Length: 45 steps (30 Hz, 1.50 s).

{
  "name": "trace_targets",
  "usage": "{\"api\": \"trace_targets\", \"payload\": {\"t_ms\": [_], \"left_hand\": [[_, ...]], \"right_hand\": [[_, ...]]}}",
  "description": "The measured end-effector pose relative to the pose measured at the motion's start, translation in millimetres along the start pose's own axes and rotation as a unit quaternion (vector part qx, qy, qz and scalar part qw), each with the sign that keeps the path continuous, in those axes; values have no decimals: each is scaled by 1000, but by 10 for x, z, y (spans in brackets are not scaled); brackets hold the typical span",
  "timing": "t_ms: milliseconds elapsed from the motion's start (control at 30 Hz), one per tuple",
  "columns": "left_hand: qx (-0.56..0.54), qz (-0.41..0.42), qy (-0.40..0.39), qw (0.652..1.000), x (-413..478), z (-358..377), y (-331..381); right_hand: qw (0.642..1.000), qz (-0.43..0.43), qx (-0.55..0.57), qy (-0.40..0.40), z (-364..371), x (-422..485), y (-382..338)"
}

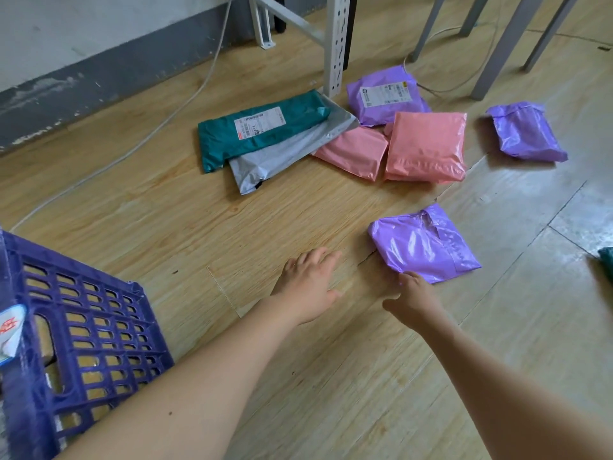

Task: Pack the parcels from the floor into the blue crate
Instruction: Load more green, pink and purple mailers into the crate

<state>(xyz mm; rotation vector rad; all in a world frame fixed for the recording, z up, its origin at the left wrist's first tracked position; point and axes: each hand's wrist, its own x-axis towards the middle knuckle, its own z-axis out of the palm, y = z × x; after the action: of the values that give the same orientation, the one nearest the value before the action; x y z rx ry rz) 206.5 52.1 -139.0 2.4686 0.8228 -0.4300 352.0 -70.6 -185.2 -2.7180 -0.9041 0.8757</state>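
The blue crate (83,327) stands on the wooden floor (232,227) at the lower left, with brown packages showing through its lattice wall and a white and blue packet (10,330) at its rim. The left hand (308,287) hovers above the floor with its fingers spread wide and holding nothing. The right hand (411,300) reaches to the nearest purple parcel (424,244), its fingertips meeting the parcel's near edge; whether they grip it cannot be told. Farther off, a cluster lies on the floor by a white metal post (338,44): a green parcel (262,131) overlapping a grey parcel (292,151), two pink parcels (353,151) (428,144) side by side, and a labelled purple parcel (384,94) behind them. Another purple parcel (527,134) lies apart to the right. A white cable (166,121) runs along the floor near the wall.
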Motion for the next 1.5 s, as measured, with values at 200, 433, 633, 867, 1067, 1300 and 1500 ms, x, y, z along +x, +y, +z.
{"api": "trace_targets", "payload": {"t_ms": [200, 433, 633, 867, 1067, 1300, 1500], "left_hand": [[1, -9, 14, 1000, -252, -230, 77], [13, -9, 80, 997, -761, -727, 173], [19, -22, 133, 991, -1276, -1120, 167], [20, -44, 188, 981, -1936, -1495, 127], [10, -82, 267, 960, -2543, -1719, -111], [-36, -117, 346, 930, -3015, -1792, -490], [-123, -172, 376, 902, -3212, -1871, -809]], "right_hand": [[980, 10, 119, 161, -268, -252, -228], [969, -19, 155, 193, -827, -640, -672], [952, -97, 180, 227, -1214, -1097, -1094], [939, -182, 160, 242, -1522, -1776, -1593], [915, -243, 177, 269, -1668, -2291, -2135], [884, -317, 198, 282, -1442, -2780, -2867], [848, -416, 197, 260, -1044, -3117, -3293]]}}
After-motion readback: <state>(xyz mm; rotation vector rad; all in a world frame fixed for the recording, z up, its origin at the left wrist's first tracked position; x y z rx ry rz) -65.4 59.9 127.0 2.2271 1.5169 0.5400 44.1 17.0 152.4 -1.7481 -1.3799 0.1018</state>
